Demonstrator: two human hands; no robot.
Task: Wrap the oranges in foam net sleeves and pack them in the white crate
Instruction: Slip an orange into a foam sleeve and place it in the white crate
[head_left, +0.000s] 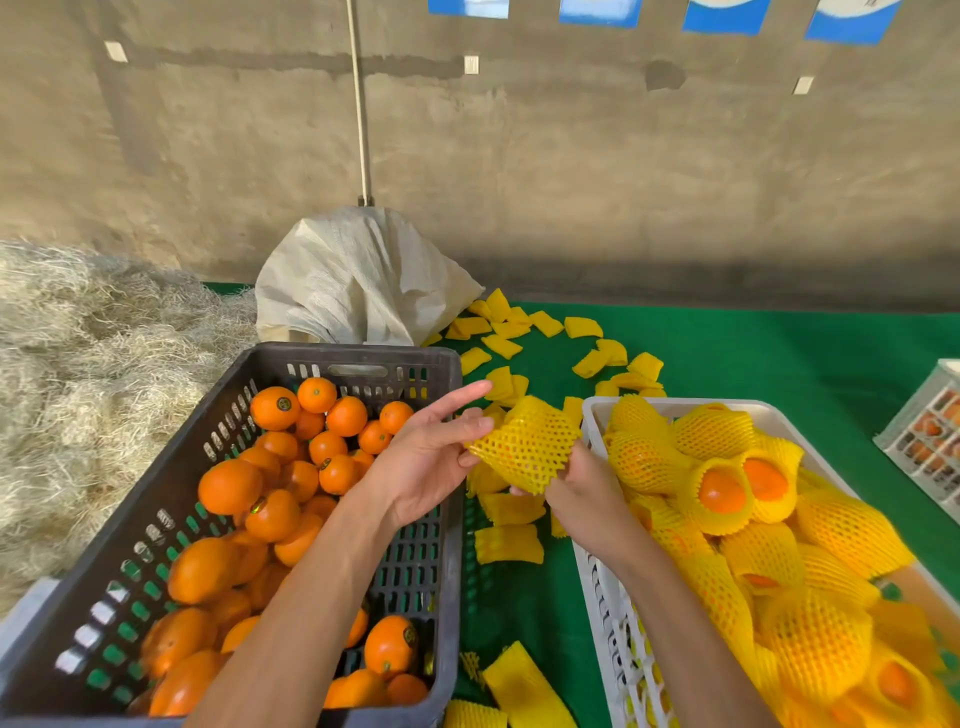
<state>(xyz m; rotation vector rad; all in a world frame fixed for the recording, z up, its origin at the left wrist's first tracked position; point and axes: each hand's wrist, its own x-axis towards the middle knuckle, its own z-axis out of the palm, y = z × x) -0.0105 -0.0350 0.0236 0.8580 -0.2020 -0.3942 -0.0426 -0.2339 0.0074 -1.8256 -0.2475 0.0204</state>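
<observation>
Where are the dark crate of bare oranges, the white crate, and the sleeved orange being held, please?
dark crate (363, 358): head view, on its far rim.
white crate (595, 571): head view, on its left wall.
sleeved orange (524, 447): head view, on the net's middle.

Two bare forearms come up from the lower edge of the head view, each ending in a bare hand. No sleeve, cuff or other piece of clothing shows on either arm along the whole length that is in sight. The left hand (423, 457) and the right hand (584, 499) carry nothing that is worn. The arms are slim, with narrow wrists, and the fingernails are short and plain.
</observation>
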